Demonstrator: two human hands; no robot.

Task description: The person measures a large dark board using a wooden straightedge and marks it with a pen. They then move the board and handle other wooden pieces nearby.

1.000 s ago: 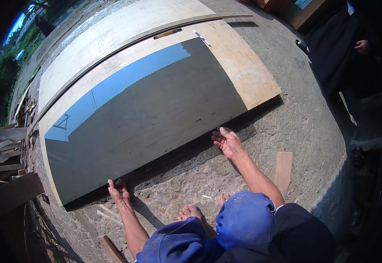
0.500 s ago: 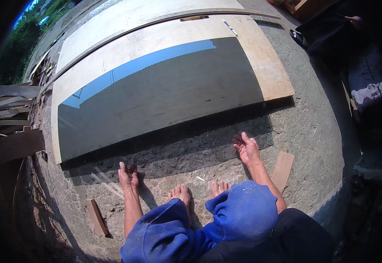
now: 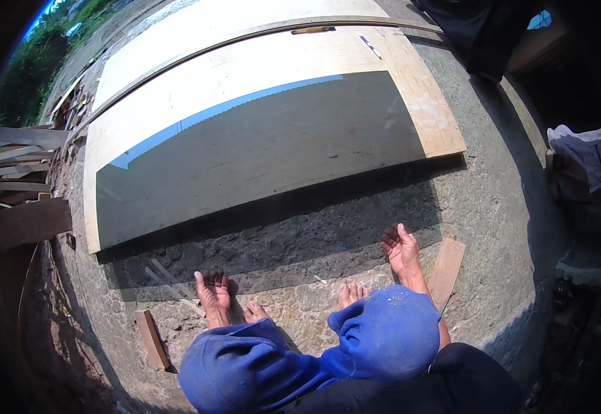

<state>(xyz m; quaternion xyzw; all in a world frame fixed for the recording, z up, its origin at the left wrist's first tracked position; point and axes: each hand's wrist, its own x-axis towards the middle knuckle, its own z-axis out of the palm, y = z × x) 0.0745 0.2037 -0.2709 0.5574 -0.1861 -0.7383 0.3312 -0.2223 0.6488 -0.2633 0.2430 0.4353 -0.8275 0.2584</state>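
Note:
A tinted glass sheet (image 3: 266,152) lies over a pale plywood board (image 3: 430,117) and overhangs its near edge, above the rough ground. My left hand (image 3: 215,297) grips the near edge of the glass toward the left, thumb on top and fingers underneath, darkened through the pane. Further right, my right hand (image 3: 402,252) holds the same edge in a similar way. Both palms face up. The far part of the pane reflects blue sky and a jagged roof line.
A white marker (image 3: 369,47) and a long wooden strip (image 3: 245,40) lie on the plywood. Wood offcuts (image 3: 151,339) (image 3: 447,270) flank my feet (image 3: 350,295). Scrap timber (image 3: 21,217) is piled at left. A person in dark clothing (image 3: 476,31) stands at far right.
The glass sheet has slid toward me and slightly right, both hands drawing back with it. Its sky reflection has narrowed. The person at the far right has shifted position.

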